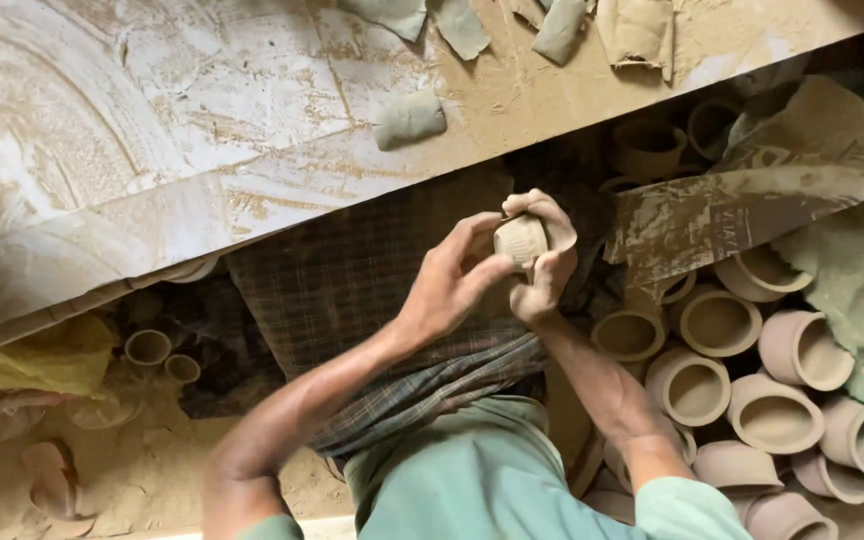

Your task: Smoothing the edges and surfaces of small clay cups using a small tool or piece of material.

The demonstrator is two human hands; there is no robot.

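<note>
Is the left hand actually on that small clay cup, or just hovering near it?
Touching. The head view shows the left hand with its fingertips pressed against the side of the small clay cup, which the right hand wraps from the other side.

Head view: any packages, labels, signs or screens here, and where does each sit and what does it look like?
Printed sack or paper sheet: draped over the stacked clay pots, right of the hands; crumpled, tan-brown, clay-smeared, with faint lettering.
No labels, signs or screens show.
</note>
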